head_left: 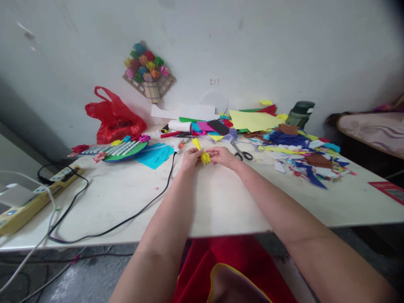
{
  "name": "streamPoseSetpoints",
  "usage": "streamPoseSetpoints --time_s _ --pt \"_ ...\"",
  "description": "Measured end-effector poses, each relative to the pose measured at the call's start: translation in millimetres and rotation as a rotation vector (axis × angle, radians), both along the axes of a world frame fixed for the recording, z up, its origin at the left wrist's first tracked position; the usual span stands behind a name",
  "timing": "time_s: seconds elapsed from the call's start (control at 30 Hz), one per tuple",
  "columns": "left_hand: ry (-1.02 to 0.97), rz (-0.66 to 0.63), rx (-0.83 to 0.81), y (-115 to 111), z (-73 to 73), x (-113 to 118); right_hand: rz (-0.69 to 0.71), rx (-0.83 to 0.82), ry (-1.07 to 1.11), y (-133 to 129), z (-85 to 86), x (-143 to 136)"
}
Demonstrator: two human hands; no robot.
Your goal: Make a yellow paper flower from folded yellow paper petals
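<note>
Over the middle of the table, a yellow crepe-paper piece (205,158), gathered in the centre and flared at its ends, sits between my two hands. My left hand (190,159) pinches it from the left, its fingers closed around the narrow part. From the right, my right hand (223,156) has its fingertips closed on the piece's edge. Just past my right hand lie scissors with black handles (247,155). A white-and-orange glue gun (177,145) rests beyond my left hand, its black cord running toward the table's front edge.
Coloured paper scraps (293,143) cover the table's right side, near a green bottle (301,113). Leftward are blue paper (156,155), a round green craft piece (126,151), a red plastic bag (115,118) and a yellow power strip (41,198). A paper-flower decoration (148,67) hangs on the wall.
</note>
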State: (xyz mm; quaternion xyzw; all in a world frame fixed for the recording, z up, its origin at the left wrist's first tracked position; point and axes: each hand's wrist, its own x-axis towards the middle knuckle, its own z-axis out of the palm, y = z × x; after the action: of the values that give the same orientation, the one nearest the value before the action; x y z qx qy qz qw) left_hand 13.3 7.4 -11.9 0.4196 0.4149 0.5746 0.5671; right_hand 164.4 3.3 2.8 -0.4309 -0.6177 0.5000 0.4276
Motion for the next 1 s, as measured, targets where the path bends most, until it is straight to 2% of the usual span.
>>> streamPoseSetpoints --time_s 0.3,0.43,0.8,1.0 --pt "-0.063 0.002 -0.017 0.7 -0.2 -0.3 0.018 -0.053 0.189 4.3 -4.8 3.4" --pt "-0.073 -0.003 -0.017 0.9 -0.1 -0.2 0.047 -0.05 0.187 4.9 -5.6 4.3" --pt "-0.175 0.014 -0.043 2.1 -0.6 0.5 0.039 0.195 0.101 8.8 -11.2 -6.1" --pt "-0.183 0.008 -0.065 -0.5 3.5 3.9 -0.068 0.248 0.034 15.2 -16.8 -6.4"
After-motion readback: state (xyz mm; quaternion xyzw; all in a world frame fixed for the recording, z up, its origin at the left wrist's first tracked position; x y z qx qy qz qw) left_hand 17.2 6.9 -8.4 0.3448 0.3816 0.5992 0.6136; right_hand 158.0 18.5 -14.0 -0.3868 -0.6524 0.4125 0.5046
